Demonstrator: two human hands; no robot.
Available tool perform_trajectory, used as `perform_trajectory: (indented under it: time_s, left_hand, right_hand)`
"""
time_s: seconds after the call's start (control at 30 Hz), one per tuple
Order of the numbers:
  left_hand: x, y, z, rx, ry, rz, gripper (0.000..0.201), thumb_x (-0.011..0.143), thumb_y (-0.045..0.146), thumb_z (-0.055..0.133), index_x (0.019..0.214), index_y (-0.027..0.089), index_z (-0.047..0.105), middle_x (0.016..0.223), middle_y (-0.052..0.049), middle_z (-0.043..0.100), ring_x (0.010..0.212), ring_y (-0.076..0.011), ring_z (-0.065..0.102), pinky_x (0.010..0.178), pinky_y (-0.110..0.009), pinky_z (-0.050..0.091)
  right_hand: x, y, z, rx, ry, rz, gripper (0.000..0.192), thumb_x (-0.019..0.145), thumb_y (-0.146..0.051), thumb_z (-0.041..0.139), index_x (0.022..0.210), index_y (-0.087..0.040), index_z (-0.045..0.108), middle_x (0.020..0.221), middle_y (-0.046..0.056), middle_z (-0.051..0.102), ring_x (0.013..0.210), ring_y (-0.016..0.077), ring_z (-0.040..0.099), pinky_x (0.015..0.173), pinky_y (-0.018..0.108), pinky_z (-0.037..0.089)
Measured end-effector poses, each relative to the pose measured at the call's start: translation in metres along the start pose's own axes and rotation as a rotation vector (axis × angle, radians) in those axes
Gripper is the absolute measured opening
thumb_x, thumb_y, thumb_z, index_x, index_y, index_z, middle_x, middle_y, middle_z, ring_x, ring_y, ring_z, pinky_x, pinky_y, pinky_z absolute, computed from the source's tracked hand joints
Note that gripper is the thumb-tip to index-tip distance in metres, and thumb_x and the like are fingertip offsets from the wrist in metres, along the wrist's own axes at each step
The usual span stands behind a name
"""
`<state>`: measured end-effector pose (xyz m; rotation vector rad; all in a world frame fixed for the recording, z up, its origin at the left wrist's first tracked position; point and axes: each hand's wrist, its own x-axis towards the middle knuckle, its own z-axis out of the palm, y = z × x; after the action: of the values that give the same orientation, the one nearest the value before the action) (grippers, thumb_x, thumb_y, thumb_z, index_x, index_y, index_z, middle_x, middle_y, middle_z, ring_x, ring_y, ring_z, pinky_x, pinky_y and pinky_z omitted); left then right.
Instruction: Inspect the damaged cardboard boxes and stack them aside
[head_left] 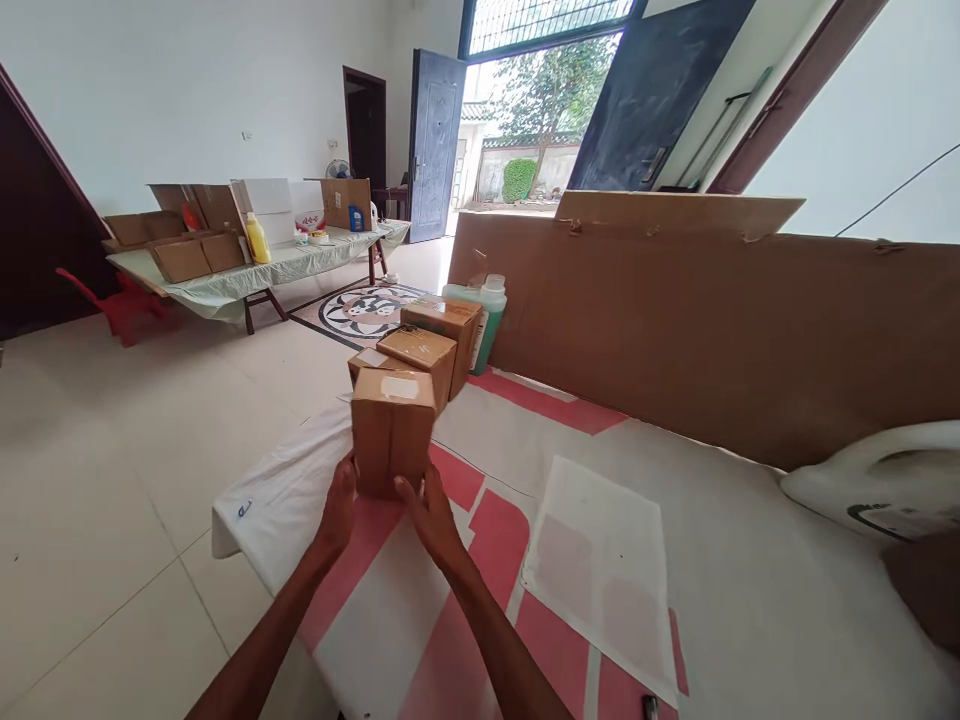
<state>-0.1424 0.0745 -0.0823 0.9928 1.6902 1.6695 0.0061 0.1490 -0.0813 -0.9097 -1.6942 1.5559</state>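
Currently, nearest carton in the grip of left hand and right hand, contact with cloth unclear.

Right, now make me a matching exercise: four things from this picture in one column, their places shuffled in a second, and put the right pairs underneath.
Things
1. Front box
2. Yellow bottle
3. Green jug
4. Thin sheet

Places
A. Upright on the far table
B. Lying flat, to the right of both hands
C. Between the left hand and the right hand
D. Upright beside the big cardboard panel

Pairs: 1-C, 2-A, 3-D, 4-B
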Motion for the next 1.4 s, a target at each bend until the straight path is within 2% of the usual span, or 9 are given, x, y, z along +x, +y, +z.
perform_trajectory:
  time_s: [0.13,0.27,0.4,0.57,0.73,0.87,0.97,1.17,1.4]
  left_hand:
    - [-0.086,0.011,0.013,0.151,-0.129,0.114,0.079,0.102,0.075,0.052,0.164,0.026,0.051,0.154,-0.017,0.053,0.147,-0.0371,0.049,0.124,-0.059,0.041]
    - [-0.127,0.027,0.030,0.470,-0.312,0.506,0.070,0.108,0.056,0.054,0.171,0.030,0.038,0.138,-0.016,0.052,0.132,-0.0339,0.053,0.110,-0.054,0.051]
    - [-0.132,0.046,0.043,0.565,-0.419,0.761,0.076,0.106,0.067,0.050,0.169,0.025,0.039,0.141,-0.018,0.049,0.133,-0.0370,0.047,0.114,-0.058,0.045]
    - [-0.130,0.067,0.044,0.542,-0.616,0.746,0.085,0.104,0.075,0.045,0.173,0.027,0.027,0.166,-0.019,0.034,0.157,-0.0401,0.032,0.126,-0.061,0.034]
    - [-0.147,0.089,0.044,0.583,-0.542,0.814,0.084,0.105,0.056,0.060,0.174,0.025,0.026,0.151,-0.019,0.044,0.142,-0.0363,0.047,0.116,-0.055,0.045]
    - [-0.158,0.119,0.041,0.590,-0.504,0.983,0.067,0.102,0.030,0.068,0.164,0.016,0.045,0.126,-0.014,0.055,0.118,-0.0297,0.056,0.103,-0.046,0.049]
    - [-0.154,0.137,0.042,0.522,-0.529,1.085,0.048,0.098,0.012,0.070,0.145,0.019,0.064,0.133,-0.014,0.057,0.127,-0.0303,0.054,0.112,-0.049,0.046]
    - [-0.138,0.104,0.068,0.226,-0.706,0.756,0.037,0.101,0.023,0.073,0.137,0.030,0.068,0.169,-0.011,0.037,0.157,-0.0327,0.042,0.123,-0.050,0.047]
    - [-0.132,0.086,0.090,-0.031,-0.714,0.332,0.070,0.102,0.039,0.071,0.165,0.035,0.041,0.165,-0.012,0.049,0.153,-0.0326,0.050,0.127,-0.054,0.042]
  right_hand:
    - [-0.066,-0.003,-0.052,0.093,0.091,0.070,0.064,0.102,-0.074,0.054,0.139,-0.023,0.065,0.145,0.014,0.069,0.137,0.0356,0.061,0.114,0.050,0.049]
    - [-0.123,-0.002,-0.095,0.182,0.182,0.142,0.066,0.099,-0.079,0.055,0.128,-0.022,0.074,0.138,0.012,0.075,0.131,0.0375,0.065,0.109,0.050,0.052]
    - [-0.166,0.004,-0.113,0.274,0.280,0.204,0.073,0.096,-0.083,0.057,0.136,-0.024,0.073,0.137,0.012,0.077,0.130,0.0377,0.067,0.111,0.051,0.052]
    - [-0.207,0.003,-0.117,0.511,0.298,0.218,0.086,0.100,-0.085,0.042,0.167,-0.033,0.041,0.150,0.013,0.070,0.138,0.0342,0.065,0.113,0.053,0.050]
    - [-0.223,-0.022,-0.123,0.355,0.405,-0.107,0.070,0.091,-0.081,0.065,0.139,-0.030,0.063,0.128,0.010,0.073,0.103,0.0270,0.069,0.083,0.039,0.058]
    - [-0.227,-0.055,-0.140,0.089,0.478,-0.085,0.051,0.089,-0.072,0.076,0.100,-0.023,0.072,0.086,0.003,0.067,0.075,0.0194,0.059,0.067,0.031,0.051]
    - [-0.222,-0.070,-0.151,0.105,0.435,-0.047,0.050,0.092,-0.070,0.073,0.105,-0.022,0.077,0.085,0.002,0.068,0.078,0.0200,0.061,0.074,0.032,0.054]
    - [-0.203,-0.032,-0.129,0.203,0.431,0.000,0.053,0.092,-0.070,0.072,0.115,-0.023,0.081,0.111,0.007,0.080,0.102,0.0274,0.070,0.096,0.039,0.056]
    - [-0.207,-0.013,-0.094,0.285,0.598,0.054,0.059,0.103,-0.071,0.053,0.128,-0.023,0.075,0.128,0.010,0.079,0.118,0.0302,0.070,0.105,0.044,0.055]
